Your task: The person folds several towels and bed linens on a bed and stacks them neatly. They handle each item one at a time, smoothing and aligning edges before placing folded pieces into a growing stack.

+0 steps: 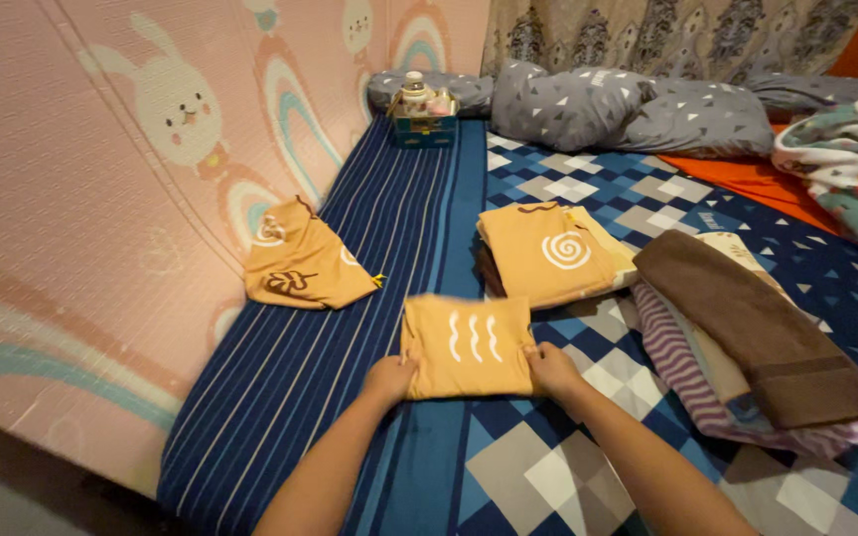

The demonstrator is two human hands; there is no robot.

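A folded mustard-yellow cloth (467,342) with three white wavy lines lies on the bed in front of me. My left hand (389,378) grips its near left corner. My right hand (551,368) grips its near right corner. Beyond it sits a stack of folded yellow cloths (548,253), the top one marked with a white spiral. Another yellow cloth (302,263) with dark leaf marks leans against the pink mat at the left.
A pile of folded towels (747,337), brown on top and purple-striped below, lies at the right. Grey pillows (638,104) and a small blue box with bottles (423,107) sit at the far end. A pink rabbit-patterned mat (101,199) walls the left side.
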